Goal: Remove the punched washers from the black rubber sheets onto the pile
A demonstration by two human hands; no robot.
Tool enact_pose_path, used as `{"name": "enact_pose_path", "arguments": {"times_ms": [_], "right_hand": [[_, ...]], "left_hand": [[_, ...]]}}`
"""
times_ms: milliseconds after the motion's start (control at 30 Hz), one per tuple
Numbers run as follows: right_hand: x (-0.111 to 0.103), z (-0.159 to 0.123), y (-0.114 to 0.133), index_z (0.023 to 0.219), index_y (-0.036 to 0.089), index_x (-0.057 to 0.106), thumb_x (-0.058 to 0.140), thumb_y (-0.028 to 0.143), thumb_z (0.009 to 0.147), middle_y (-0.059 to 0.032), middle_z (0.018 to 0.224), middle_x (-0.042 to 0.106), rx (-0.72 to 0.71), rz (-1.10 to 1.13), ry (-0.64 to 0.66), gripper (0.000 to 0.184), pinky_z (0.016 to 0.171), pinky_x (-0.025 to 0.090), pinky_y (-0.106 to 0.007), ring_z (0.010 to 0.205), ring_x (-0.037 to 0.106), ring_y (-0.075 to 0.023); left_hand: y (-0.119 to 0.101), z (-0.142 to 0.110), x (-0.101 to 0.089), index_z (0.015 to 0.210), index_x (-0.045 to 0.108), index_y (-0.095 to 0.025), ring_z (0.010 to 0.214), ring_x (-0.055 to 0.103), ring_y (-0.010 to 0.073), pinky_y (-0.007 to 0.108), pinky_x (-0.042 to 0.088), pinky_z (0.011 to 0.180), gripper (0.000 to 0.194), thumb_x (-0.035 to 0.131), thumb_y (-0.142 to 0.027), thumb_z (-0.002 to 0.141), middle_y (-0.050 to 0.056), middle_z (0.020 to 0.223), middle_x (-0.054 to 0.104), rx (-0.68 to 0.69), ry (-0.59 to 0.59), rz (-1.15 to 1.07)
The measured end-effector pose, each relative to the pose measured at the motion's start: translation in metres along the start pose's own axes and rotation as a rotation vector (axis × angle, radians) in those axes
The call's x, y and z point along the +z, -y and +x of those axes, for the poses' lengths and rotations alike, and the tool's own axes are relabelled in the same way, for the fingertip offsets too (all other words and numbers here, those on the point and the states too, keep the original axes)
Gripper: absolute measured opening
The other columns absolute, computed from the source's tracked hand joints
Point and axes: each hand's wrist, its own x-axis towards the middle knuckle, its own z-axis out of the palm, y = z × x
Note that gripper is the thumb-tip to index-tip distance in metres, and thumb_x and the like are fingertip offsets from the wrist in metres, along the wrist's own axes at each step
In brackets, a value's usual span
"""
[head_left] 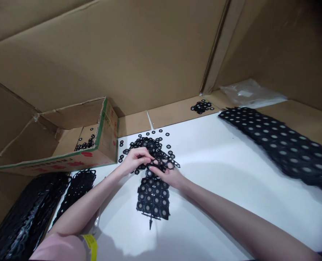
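Observation:
A black moulded plastic frame (152,199) full of small round parts lies on the white table (226,174) in front of me. My left hand (135,159) and my right hand (168,174) meet at the frame's far end, fingers pinched on its upper rows. Just beyond my hands lies a pile of loose black rings (150,143), with more rings scattered around it.
An open cardboard box (95,152) with some rings inside stands at the left. Emptied black frames (32,214) are heaped at the lower left. A long stack of full frames (283,141) lies at the right, beside a plastic bag (248,93). Another small pile of rings (202,106) sits on the cardboard. Cardboard walls surround the table.

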Motion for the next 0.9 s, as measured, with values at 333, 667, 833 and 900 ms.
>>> {"name": "enact_pose_path", "arguments": {"times_ms": [333, 667, 833, 900], "right_hand": [[-0.001, 0.001, 0.006, 0.095, 0.026, 0.075, 0.058, 0.036, 0.085, -0.0041, 0.111, 0.074, -0.052, 0.017, 0.101, 0.022, 0.107, 0.043, -0.043, 0.111, 0.064, -0.0230], [-0.002, 0.004, -0.001, 0.104, 0.024, 0.070, 0.065, 0.040, 0.080, -0.0063, 0.114, 0.072, -0.039, 0.118, 0.054, 0.029, 0.105, 0.045, -0.046, 0.111, 0.064, -0.0247], [-0.004, 0.007, -0.005, 0.097, 0.023, 0.066, 0.073, 0.039, 0.072, -0.0061, 0.106, 0.073, -0.047, 0.155, 0.022, 0.030, 0.100, 0.047, -0.049, 0.103, 0.066, -0.0261], [-0.004, 0.007, -0.004, 0.097, 0.023, 0.066, 0.073, 0.039, 0.071, -0.0060, 0.105, 0.073, -0.056, 0.174, 0.034, 0.031, 0.098, 0.048, -0.048, 0.102, 0.066, -0.0263]], "left_hand": [[-0.007, 0.006, 0.005, 0.068, 0.068, -0.014, 0.058, 0.055, 0.0111, 0.021, 0.044, 0.057, 0.020, 0.058, -0.023, 0.082, 0.002, 0.068, 0.064, -0.041, -0.267, 0.061], [0.005, 0.014, -0.028, 0.090, 0.073, -0.017, 0.097, 0.064, 0.0213, 0.034, 0.047, 0.090, 0.013, 0.061, -0.021, 0.085, 0.007, 0.099, 0.072, 0.114, -0.446, 0.310], [-0.013, -0.003, -0.013, 0.114, 0.068, -0.021, 0.113, 0.059, 0.0224, 0.040, 0.043, 0.101, 0.025, 0.059, -0.025, 0.091, 0.009, 0.117, 0.068, 0.216, -0.185, 0.380], [-0.017, -0.007, -0.007, 0.117, 0.067, -0.020, 0.099, 0.063, 0.0194, 0.033, 0.049, 0.089, 0.027, 0.061, -0.025, 0.091, 0.009, 0.107, 0.070, 0.288, -0.073, 0.413]]}}
